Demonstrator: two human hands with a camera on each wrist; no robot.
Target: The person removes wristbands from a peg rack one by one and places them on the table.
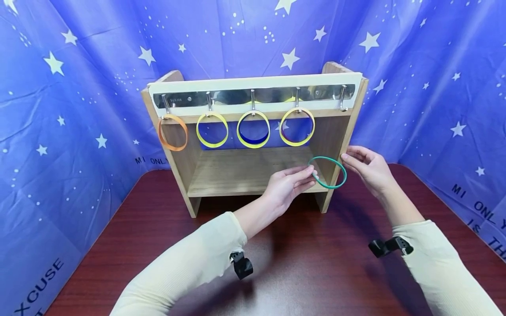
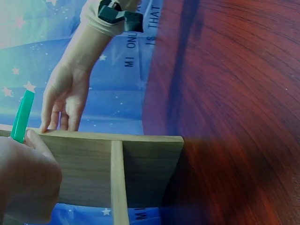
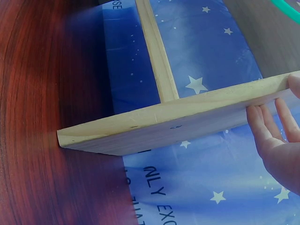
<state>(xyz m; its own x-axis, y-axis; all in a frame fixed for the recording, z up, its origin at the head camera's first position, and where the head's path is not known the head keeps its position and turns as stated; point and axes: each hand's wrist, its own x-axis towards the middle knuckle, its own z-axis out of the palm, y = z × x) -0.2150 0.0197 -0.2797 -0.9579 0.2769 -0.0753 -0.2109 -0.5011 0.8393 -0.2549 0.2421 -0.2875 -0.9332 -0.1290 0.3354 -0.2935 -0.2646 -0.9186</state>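
My left hand (image 1: 282, 186) pinches a thin green ring (image 1: 345, 174) between thumb and fingers. The ring tilts in front of the wooden rack's right side panel (image 1: 351, 127), below the hook strip. In the left wrist view the green ring (image 2: 22, 115) shows edge-on above that hand (image 2: 30, 180). Fingertips of my right hand (image 1: 371, 169) touch the panel's outer face, its thumb by the front edge, as the right wrist view shows with the hand (image 3: 279, 150) fairly straight-fingered.
A metal hook strip (image 1: 272, 95) crosses the rack's top. An orange ring (image 1: 174, 148) hangs from the leftmost hook, and three yellow-rimmed rings (image 1: 213, 145) hang beside it. The rightmost hook (image 1: 342, 98) carries no ring. The rack stands on a dark red table (image 1: 300, 272) before a starry blue curtain (image 1: 237, 39).
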